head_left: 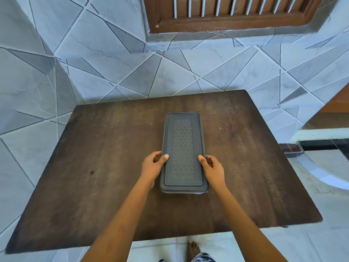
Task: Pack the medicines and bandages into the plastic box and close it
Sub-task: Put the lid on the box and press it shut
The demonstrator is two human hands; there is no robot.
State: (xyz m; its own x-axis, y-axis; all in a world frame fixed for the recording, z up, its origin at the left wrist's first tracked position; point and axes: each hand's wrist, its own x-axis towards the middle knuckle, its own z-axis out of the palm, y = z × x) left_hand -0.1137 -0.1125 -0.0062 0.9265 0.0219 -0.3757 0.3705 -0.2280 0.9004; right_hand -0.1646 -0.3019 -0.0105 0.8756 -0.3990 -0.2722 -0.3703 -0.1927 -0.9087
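Gripping the plastic box (pixel 182 154) from both long sides, the hands sit at its near half: the left hand (pixel 152 168) clasps the left edge with its thumb laid on the lid (pixel 181 127), and the right hand (pixel 211 167) mirrors this on the right edge. Neither hand is spread flat; each curls around the box rim, thumb on top and fingers down the side wall. The box rests lengthwise near the centre of the counter (pixel 94 167), its near end closer to the front edge than its far end is to the back edge. The lid covers the box fully, and no medicines or bandages are visible outside it. Whether the lid is latched all round cannot be determined. Risk: pressure applied only at the near half may leave the far end unseated, allowing the lid to lift when the box is moved.
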